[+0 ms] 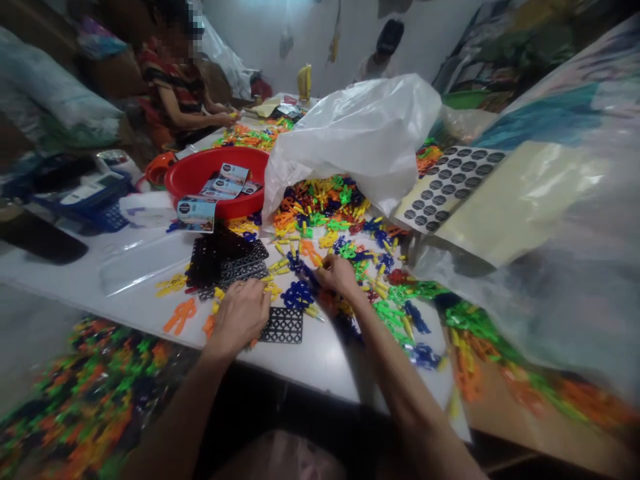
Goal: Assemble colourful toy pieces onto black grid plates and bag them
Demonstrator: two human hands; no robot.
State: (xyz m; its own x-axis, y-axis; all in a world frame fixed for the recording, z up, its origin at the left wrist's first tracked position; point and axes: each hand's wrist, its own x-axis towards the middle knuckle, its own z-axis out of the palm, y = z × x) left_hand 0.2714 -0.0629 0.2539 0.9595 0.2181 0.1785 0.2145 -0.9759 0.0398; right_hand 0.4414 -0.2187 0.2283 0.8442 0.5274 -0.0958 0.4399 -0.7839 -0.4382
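Note:
My left hand [241, 311] is closed, fingers curled down over the left end of a black plastic grid [285, 325] on the table. What its fingers hold, if anything, is hidden. Farther right, my right hand [339, 273] pinches among loose small plastic figures, with an orange figure [311, 252] just beyond its fingertips; its grip is too small to make out. Dark blue figures [299, 294] lie between the hands. More black grids [245, 260] are piled beyond my left hand, and an orange figure [181, 315] lies to its left.
A white plastic bag [360, 140] spills figures onto the table. Left of it stands a red basin [217, 160] with printed cards [196, 213]. Sticker sheets [450, 183] lie at right, a blue basket [95, 203] at left. Two people sit across; one person [183, 100] handles small pieces.

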